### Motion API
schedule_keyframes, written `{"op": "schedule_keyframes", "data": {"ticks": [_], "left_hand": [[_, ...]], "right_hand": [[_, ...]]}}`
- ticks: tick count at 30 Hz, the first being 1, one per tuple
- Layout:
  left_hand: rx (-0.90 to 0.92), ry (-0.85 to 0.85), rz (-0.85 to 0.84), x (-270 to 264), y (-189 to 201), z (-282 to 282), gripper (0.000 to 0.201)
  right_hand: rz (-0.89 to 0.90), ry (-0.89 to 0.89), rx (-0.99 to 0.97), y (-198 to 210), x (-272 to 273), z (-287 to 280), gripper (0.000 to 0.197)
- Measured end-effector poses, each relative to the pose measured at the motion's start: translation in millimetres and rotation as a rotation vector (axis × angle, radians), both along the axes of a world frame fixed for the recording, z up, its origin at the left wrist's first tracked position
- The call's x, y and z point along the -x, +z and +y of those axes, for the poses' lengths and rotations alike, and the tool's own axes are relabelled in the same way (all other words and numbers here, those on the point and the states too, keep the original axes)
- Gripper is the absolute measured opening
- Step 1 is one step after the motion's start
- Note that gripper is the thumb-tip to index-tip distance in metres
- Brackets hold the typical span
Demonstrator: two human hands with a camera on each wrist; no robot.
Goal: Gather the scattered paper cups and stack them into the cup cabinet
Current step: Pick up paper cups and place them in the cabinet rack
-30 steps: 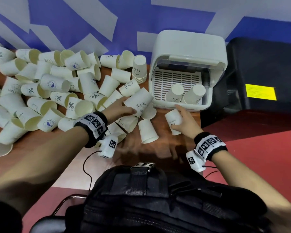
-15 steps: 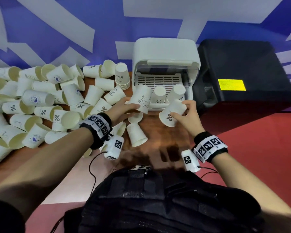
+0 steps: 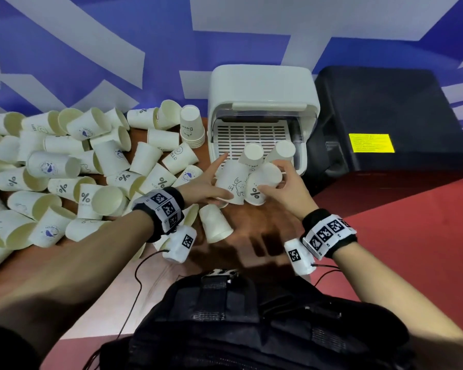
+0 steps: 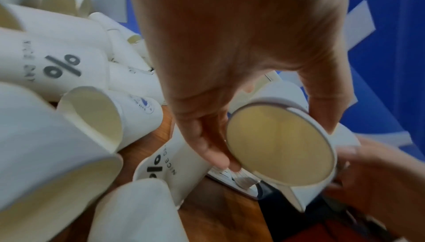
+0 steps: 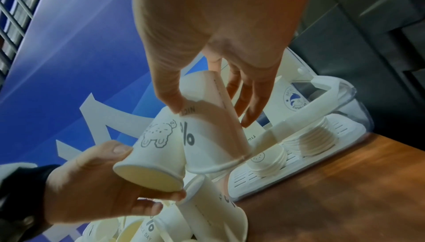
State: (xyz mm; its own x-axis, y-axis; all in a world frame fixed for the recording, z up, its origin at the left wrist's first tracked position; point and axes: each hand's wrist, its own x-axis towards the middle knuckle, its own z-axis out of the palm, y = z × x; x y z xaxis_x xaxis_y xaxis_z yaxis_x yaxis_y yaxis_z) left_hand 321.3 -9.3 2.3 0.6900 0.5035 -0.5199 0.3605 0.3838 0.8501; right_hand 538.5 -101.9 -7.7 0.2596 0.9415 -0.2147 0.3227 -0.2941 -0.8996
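Observation:
My left hand [image 3: 214,180] grips an upside-down paper cup with a bear drawing [image 3: 231,182], thumb under its rim and index finger stretched up its side. Beside it my right hand [image 3: 275,180] pinches an upside-down cup with a % mark [image 3: 262,184]. The two cups touch, side by side, just in front of the white cup cabinet [image 3: 262,84], whose lid is up. Two upside-down stacks [image 3: 251,153] [image 3: 284,149] stand on its slotted tray. In the right wrist view the % cup [image 5: 207,142] leans against the bear cup [image 5: 151,146].
Several loose cups [image 3: 64,169] lie heaped over the left of the brown table [image 3: 251,236]. A short upside-down stack [image 3: 191,126] stands left of the cabinet. One cup [image 3: 214,222] lies under my hands. A black box [image 3: 385,116] sits right of the cabinet.
Both hands have lifted their cups off the table and carried them forward to the cabinet's mouth. The cups have come together and now touch.

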Motion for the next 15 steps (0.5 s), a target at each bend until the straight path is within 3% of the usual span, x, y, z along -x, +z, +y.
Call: {"op": "schedule_keyframes", "data": {"ticks": [5, 11, 15], "left_hand": [[-0.186, 0.014, 0.007, -1.9, -3.3, 15.0, 0.084], [-0.329, 0.284, -0.036, -6.1, -5.1, 35.9, 0.073], [-0.534, 0.378, -0.003, -8.4, -9.9, 42.7, 0.074]], "right_hand": [[-0.020, 0.017, -0.046, 7.8, 0.7, 10.3, 0.054], [-0.037, -0.306, -0.243, 23.8, -3.2, 17.8, 0.054], [-0.165, -0.374, -0.272, 19.6, -14.9, 25.1, 0.056]]}}
